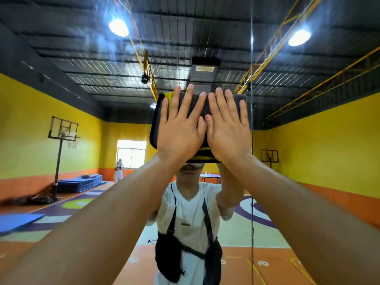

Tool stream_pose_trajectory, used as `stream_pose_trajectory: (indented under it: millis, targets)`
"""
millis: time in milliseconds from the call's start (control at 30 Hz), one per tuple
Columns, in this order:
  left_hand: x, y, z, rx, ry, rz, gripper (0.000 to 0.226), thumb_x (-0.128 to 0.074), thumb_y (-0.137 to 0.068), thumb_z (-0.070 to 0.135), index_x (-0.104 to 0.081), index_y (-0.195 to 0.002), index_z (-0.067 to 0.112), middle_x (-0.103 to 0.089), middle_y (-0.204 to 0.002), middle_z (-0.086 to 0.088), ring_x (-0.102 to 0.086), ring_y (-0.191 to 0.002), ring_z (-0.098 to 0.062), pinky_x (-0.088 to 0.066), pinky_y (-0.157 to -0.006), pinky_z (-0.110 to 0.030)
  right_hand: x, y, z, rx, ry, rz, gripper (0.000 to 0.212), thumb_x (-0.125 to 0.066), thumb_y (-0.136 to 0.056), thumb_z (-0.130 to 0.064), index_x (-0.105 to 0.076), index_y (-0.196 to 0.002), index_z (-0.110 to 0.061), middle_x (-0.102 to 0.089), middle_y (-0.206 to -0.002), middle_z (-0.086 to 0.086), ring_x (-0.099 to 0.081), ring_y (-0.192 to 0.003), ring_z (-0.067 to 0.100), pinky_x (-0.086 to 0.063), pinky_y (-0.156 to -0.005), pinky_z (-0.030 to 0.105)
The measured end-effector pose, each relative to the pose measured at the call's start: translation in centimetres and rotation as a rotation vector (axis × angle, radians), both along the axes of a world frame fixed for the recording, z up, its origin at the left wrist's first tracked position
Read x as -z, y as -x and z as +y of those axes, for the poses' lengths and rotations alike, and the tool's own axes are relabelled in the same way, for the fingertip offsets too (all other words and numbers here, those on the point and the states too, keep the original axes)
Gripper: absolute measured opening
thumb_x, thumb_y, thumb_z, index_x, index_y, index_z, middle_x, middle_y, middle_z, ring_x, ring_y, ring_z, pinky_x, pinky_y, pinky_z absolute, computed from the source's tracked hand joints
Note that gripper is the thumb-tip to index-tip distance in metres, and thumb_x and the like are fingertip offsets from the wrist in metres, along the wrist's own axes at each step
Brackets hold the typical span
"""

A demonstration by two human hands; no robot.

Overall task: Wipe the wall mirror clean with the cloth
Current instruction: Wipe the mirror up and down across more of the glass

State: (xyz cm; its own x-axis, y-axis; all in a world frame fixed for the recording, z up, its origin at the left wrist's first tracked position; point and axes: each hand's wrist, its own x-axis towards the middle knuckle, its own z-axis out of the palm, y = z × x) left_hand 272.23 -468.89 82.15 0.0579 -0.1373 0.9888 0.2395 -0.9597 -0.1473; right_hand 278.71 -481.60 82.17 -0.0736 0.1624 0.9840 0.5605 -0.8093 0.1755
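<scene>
Head cam view: both palms are flat and spread, left hand (178,128) and right hand (227,128) side by side, pressing the folded grey cloth (156,120) against the wall mirror (82,99), up high near the panel seam (252,58). Nothing is pinched, just pushed. With arms stretched this far, I'd guess pressure goes uneven and the cloth slips or leaves streaks. There's haze near the mirror's top edge. It reflects a yellow-walled gym with a basketball hoop (63,130).

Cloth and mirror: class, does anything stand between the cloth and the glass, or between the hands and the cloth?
Nothing visible. The left hand and right hand lie flat on the cloth, pressing it against the mirror.
</scene>
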Motion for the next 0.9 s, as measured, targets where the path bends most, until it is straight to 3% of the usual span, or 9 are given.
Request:
stream_pose_trajectory:
  millis: [467,667,900]
  targets:
    - [11.2,0.7,0.6,0.046,-0.041,0.094,0.055,-0.025,-0.111,0.041,-0.022,-0.164,0.025,-0.012,-0.172,-0.007,-0.003,-0.160,-0.030,-0.012,-0.127,-0.055,11.5,0.6,-1.0,-0.017,0.102,0.084,0.058,-0.021,-0.112,-0.038,-0.012,-0.166,-0.017,-0.005,-0.174,0.006,0.000,-0.160,0.023,-0.005,-0.129,0.051]
    - [18.6,1.2,0.7,0.051,-0.038,0.147,0.056,-0.024,-0.111,0.040,-0.019,-0.165,0.023,-0.012,-0.172,-0.009,-0.005,-0.159,-0.034,-0.014,-0.127,-0.057,18.8,1.0,-1.4,-0.041,0.148,0.112,0.060,-0.027,-0.111,-0.035,-0.015,-0.165,-0.013,-0.008,-0.173,0.009,-0.004,-0.160,0.026,-0.007,-0.129,0.054]
    - [28.6,1.3,0.6,0.045,-0.007,0.159,0.057,-0.038,-0.108,0.038,-0.030,-0.162,0.023,-0.020,-0.170,-0.010,-0.015,-0.158,-0.037,-0.015,-0.126,-0.057,28.5,1.0,-1.4,-0.069,0.191,0.115,0.058,-0.028,-0.110,-0.034,-0.024,-0.163,-0.010,-0.020,-0.171,0.013,-0.014,-0.159,0.031,-0.013,-0.127,0.059]
